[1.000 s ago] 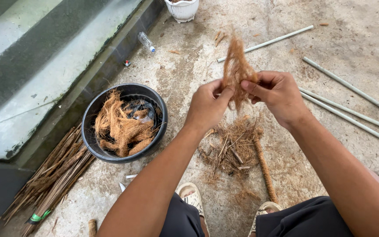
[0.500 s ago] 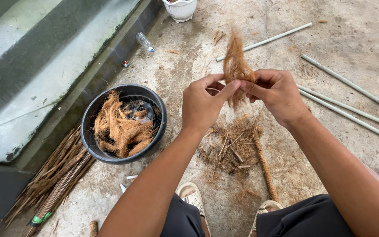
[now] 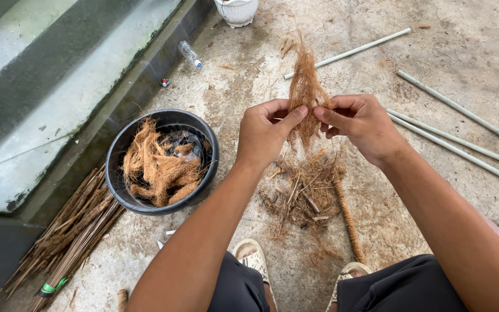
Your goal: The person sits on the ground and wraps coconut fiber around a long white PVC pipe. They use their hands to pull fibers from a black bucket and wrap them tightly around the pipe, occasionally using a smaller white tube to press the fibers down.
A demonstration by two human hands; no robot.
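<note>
Left of the hands, on the concrete floor (image 3: 469, 40), a round black basin (image 3: 118, 167) with a tangled heap of brown coconut fibre (image 3: 158, 170) inside, piled mostly toward its left and near side, dark bottom showing at the upper right. Beside the basin's lower left, a bundle of thin brown sticks (image 3: 70, 231) tied with a green band, lying along the edge of a raised grey step (image 3: 59, 98). Farther up by that step, an empty clear plastic bottle (image 3: 190, 54) on its side, and a white pot (image 3: 237, 10) at the top edge. Off to the right, several long pale rods (image 3: 463, 112) scattered flat, well apart from the hands. Directly below the hands, a loose pile of fibre scraps and husk bits (image 3: 304, 190) on the floor, with a brown twisted cord (image 3: 349, 222) running down from it between two sandalled feet. Held up above that pile, a tuft of coconut fibre (image 3: 305, 86), upright, its frayed top fanning upward. Left hand (image 3: 267, 133) closed on the tuft's lower part, thumb pressed forward against it; right hand (image 3: 362, 124) pinching the same tuft from the other side, fingertips nearly meeting the left thumb.
</note>
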